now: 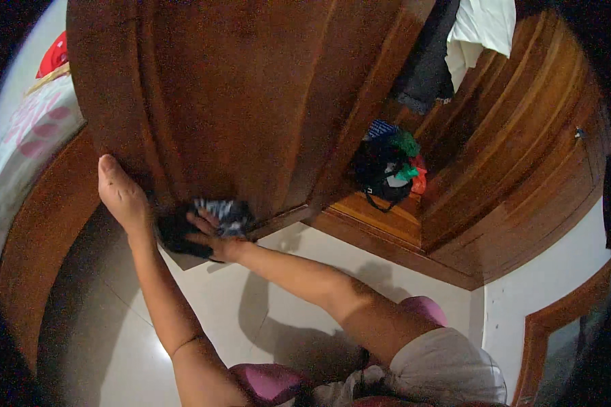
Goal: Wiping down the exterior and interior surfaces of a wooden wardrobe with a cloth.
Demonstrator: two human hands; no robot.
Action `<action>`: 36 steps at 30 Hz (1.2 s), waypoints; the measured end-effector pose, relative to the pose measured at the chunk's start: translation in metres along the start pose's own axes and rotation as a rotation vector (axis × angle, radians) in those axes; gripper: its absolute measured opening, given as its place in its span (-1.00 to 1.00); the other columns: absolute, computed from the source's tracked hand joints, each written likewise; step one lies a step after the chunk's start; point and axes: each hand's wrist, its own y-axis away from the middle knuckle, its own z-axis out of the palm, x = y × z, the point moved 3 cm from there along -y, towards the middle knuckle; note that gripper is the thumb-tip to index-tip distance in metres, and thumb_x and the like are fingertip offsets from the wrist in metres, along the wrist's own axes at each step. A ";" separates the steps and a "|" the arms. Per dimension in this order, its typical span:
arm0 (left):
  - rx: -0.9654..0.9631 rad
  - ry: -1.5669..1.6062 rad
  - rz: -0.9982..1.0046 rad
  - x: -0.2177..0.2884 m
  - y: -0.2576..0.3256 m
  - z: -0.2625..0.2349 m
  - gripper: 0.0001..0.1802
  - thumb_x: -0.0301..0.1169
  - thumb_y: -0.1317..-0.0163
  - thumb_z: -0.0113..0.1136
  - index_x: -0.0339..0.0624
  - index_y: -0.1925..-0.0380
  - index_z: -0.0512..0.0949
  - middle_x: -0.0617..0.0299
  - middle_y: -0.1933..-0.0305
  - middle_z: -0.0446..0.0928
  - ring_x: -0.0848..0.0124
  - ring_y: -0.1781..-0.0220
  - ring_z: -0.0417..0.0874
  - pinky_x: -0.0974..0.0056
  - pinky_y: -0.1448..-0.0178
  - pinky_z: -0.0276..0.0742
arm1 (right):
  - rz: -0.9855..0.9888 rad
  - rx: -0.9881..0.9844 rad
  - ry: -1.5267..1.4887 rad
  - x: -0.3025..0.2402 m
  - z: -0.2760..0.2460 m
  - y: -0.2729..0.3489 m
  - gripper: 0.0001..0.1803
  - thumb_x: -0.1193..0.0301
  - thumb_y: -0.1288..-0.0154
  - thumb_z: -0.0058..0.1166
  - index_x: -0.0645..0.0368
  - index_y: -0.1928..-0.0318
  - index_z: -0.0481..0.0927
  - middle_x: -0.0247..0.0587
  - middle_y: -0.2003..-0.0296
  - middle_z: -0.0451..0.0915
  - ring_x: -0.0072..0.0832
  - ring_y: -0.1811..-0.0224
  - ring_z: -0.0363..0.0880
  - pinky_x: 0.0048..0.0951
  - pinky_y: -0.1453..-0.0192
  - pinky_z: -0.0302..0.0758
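Note:
My left hand (123, 195) is wrapped around the outer edge of a dark brown wooden wardrobe door (237, 88), its fingertips hidden behind the edge. Low on the same door, my right hand (214, 239) presses a dark cloth (229, 216) with a grey-and-white pattern flat against the wood. Part of that cloth is covered by the hand and slightly blurred. The door stands swung out from the wardrobe.
Inside the wardrobe (509, 142), dark and white clothes (482, 27) hang above a dark bag (383, 173) with green and red items. A bed (41, 136) with patterned bedding is at left. Pale floor tiles (204, 292) lie below; a door frame (536, 339) stands lower right.

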 end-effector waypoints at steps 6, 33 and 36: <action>0.005 -0.038 -0.008 -0.010 -0.006 -0.006 -0.44 0.03 -0.48 -0.27 -0.28 0.43 0.33 0.37 0.48 0.25 0.52 0.40 0.20 0.39 0.31 0.21 | 0.367 -0.270 -0.604 0.090 -0.018 0.110 -0.58 0.12 -0.36 -0.08 -0.07 -0.16 0.53 -0.19 -0.07 0.55 -0.26 -0.15 0.47 -0.24 -0.26 0.34; 0.137 -0.203 -0.102 -0.054 -0.021 -0.037 -0.20 0.18 -0.42 -0.34 -0.50 0.24 0.48 0.13 0.26 0.52 0.34 0.24 0.43 0.27 0.05 0.39 | 0.871 0.840 -0.194 0.192 -0.076 0.128 -0.25 0.28 -0.21 0.14 0.10 -0.37 0.15 0.37 -0.41 -0.28 0.32 -0.45 -0.28 0.23 -0.43 -0.11; 0.147 -0.289 0.082 -0.053 -0.019 -0.037 -0.18 0.20 -0.41 -0.35 -0.52 0.14 0.47 0.03 0.14 0.55 0.26 0.13 0.48 0.21 -0.05 0.40 | 0.635 0.684 0.021 0.173 -0.068 0.111 -0.23 0.27 -0.10 0.22 -0.08 -0.35 0.24 0.24 -0.44 -0.30 0.36 -0.45 -0.32 0.36 -0.40 -0.20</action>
